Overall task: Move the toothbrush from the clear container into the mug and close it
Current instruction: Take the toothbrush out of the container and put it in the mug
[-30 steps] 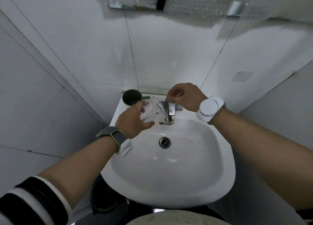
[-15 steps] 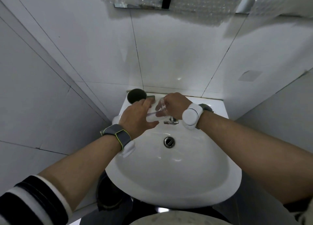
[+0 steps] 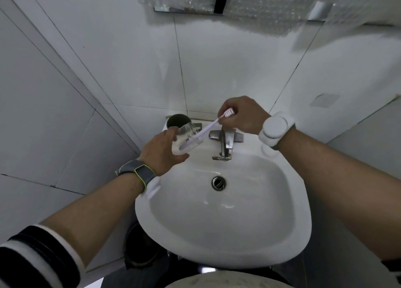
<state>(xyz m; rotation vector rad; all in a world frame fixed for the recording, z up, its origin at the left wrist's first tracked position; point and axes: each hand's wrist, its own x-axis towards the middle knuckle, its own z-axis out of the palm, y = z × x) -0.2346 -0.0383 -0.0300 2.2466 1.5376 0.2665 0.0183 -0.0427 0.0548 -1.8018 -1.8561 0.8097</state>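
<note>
**Over the sink — toothbrush coming out**

Left hand [image 3: 161,150] is gripping the clear container [image 3: 187,139]; right hand [image 3: 240,114] is pinching the toothbrush [image 3: 208,127] near its bristle end, handle tip inside the container. Next — carrying it to the dark mug [image 3: 178,120] behind.

The white sink [image 3: 227,251] is carrying a dark mug [image 3: 178,121] at its back-left corner, apparently beside the chrome faucet [image 3: 225,143] mounted at centre.
</note>
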